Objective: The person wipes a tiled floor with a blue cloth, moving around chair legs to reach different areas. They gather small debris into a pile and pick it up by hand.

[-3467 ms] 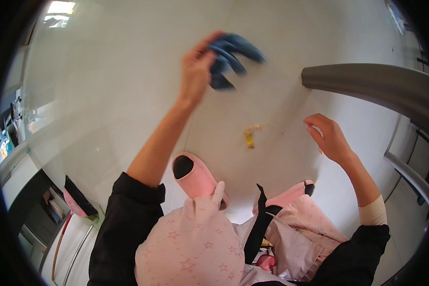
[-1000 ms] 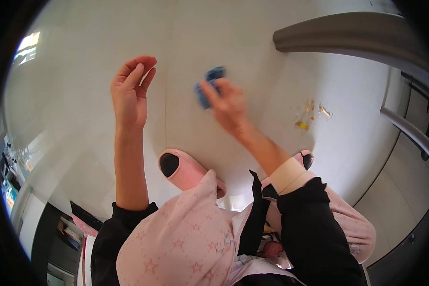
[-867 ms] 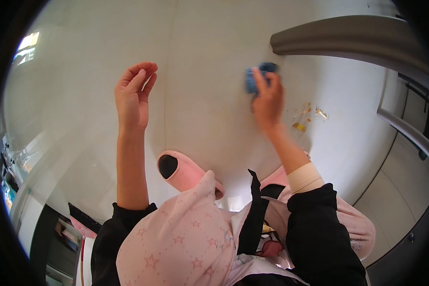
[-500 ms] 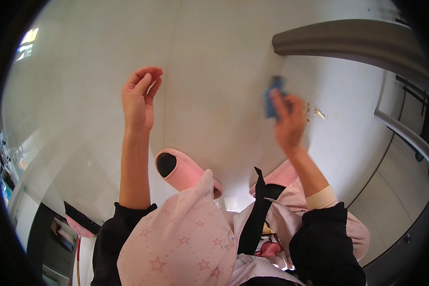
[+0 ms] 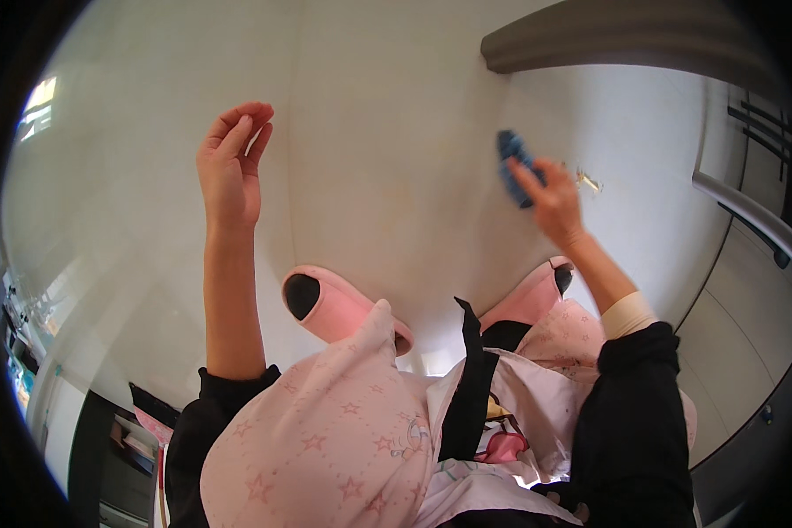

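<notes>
I am clamping the blue cloth in the right hand, presumably for floor contact; the empty left hand is hovering, fingers loosely curled, probably for balance.

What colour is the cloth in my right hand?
The cloth is blue, seen best in the head view.

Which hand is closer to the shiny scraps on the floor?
Right. The right hand, holding the blue cloth, is just left of the scraps in view; the left hand, empty, is much farther to their left.
</notes>
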{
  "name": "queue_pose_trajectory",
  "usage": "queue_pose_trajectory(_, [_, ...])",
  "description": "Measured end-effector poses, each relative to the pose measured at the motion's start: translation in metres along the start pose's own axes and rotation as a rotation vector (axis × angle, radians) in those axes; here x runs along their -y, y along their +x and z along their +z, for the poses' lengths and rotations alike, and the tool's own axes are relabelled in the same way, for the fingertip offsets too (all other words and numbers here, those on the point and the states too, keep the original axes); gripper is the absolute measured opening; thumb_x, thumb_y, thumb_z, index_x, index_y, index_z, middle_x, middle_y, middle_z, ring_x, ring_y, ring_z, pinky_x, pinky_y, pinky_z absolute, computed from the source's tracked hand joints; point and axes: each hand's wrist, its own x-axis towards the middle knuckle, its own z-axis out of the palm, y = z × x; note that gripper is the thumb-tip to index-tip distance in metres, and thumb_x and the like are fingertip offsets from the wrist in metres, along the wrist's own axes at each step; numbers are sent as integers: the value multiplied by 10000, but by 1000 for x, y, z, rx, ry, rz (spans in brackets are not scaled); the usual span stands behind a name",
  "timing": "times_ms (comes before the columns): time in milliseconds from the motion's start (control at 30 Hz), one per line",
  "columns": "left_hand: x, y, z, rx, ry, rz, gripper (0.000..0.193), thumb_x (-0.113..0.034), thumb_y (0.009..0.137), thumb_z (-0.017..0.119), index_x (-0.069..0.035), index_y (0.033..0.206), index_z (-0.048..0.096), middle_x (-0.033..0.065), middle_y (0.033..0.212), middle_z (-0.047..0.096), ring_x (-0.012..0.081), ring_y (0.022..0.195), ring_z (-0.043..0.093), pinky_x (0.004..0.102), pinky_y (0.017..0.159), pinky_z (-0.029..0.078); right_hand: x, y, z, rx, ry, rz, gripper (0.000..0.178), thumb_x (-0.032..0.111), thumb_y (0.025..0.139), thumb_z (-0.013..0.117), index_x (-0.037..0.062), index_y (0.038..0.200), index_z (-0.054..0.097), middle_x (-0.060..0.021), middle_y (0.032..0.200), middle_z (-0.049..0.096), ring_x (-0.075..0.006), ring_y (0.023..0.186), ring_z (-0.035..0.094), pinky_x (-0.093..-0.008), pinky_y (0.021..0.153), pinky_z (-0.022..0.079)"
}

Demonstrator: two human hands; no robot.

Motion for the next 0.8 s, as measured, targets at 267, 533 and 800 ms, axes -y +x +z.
queue_pose_trajectory(267, [-1,-13,9,34,27,14,144,-56,853,478,1,933,583,82,937,598,165,944,554,270,847,453,10,-1,-48,105,166,-406,441,46,675,542,206,1081,598,-55,906,497,-203,799,512,-306,687,434])
queue_pose_trajectory(533, [-1,-10,17,94,59,2,153,-65,861,470,-1,955,572,87,965,593,171,969,546,279,876,438,-11,-59,-42,546,251,-520,269,110,645,573,179,896,642,-39,910,473,-183,873,468,-301,712,383])
queue_pose_trajectory(800, [-18,-14,39,242,322,7,140,-62,838,473,-16,903,588,61,923,594,146,924,548,280,850,423,-38,-17,-109,487,127,-267,417,-76,573,581,133,932,620,-73,958,498,-230,830,502,-321,693,416])
